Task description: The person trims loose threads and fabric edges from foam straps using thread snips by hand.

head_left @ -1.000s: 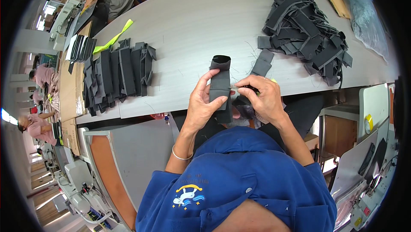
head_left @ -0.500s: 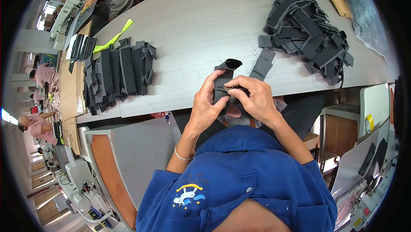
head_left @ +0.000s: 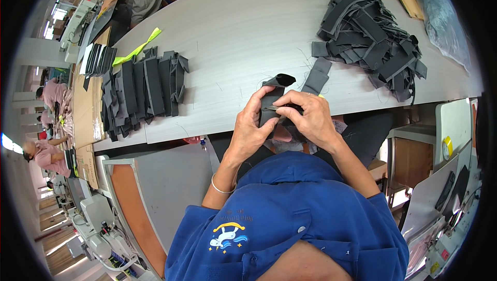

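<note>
My left hand [head_left: 252, 120] grips a dark grey fabric strip [head_left: 274, 96] at the table's front edge. The strip's upper end curls over into a dark loop above my fingers. My right hand [head_left: 309, 118] pinches what look like small thread snips [head_left: 271, 108], their metal tip against the strip; the rest is mostly hidden in my fingers. Just beyond my right hand a flat grey strip [head_left: 317, 76] lies on the table.
A heap of loose grey strips [head_left: 367, 32] covers the table's far right, beside clear plastic wrapping [head_left: 440, 17]. Rows of stacked strips [head_left: 150, 84] lie at left, with a neon yellow strip [head_left: 137, 50] behind. Co-workers in pink and sewing machines [head_left: 98, 219] are farther left.
Both hands stay almost in place, the strip and the snips shifting only slightly. A small yellow spot now shows beside my right hand.
</note>
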Tool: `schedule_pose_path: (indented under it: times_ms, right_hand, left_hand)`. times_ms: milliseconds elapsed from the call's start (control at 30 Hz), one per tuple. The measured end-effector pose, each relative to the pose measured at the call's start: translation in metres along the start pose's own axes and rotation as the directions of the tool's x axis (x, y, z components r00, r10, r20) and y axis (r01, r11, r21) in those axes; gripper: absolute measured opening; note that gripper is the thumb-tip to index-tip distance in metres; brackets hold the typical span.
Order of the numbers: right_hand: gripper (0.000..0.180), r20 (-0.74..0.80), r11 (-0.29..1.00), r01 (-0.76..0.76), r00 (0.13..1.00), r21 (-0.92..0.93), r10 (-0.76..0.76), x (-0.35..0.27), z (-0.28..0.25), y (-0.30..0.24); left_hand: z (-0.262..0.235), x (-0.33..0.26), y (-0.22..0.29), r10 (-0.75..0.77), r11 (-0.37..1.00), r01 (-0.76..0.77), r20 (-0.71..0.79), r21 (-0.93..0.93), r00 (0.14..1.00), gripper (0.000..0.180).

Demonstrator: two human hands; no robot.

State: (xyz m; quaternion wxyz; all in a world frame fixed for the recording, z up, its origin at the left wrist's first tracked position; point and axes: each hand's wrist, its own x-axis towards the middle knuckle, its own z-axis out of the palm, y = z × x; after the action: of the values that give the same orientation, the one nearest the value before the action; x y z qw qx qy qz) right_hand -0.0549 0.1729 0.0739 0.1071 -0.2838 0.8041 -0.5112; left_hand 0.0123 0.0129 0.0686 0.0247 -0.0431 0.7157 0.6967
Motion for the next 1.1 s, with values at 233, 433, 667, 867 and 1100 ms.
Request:
schedule_pose_path:
  times_ms: [233,433,667,867,1100]
  right_hand:
    - [0.028,-0.274,0.958,0.01,0.959,0.286,0.072,-0.004,-0.006,-0.008]
    - [0.018,-0.235,0.976,0.124,0.969,0.179,-0.08,0.009,-0.014,-0.003]
    - [0.008,-0.36,0.866,0.132,0.931,0.482,0.058,0.025,-0.022,0.0]
    - [0.008,-0.305,0.892,0.083,0.95,0.445,0.063,0.021,-0.019,-0.008]
    - [0.036,-0.256,0.942,0.335,0.912,0.019,-0.32,0.0,0.003,-0.007]
  left_hand:
    - [-0.001,0.001,0.001,-0.004,0.993,0.005,0.013,-0.116,1.0,0.065]
    - [0.005,-0.009,0.012,-0.058,0.992,0.05,0.066,0.113,0.996,0.049]
    - [0.003,-0.004,0.027,0.338,0.806,-0.277,-0.022,0.522,0.941,0.073]
    - [0.004,0.008,0.015,0.103,0.969,-0.048,-0.22,0.244,0.97,0.019]
    - [0.001,0.013,0.013,0.091,0.996,-0.079,-0.321,0.048,0.943,0.021]
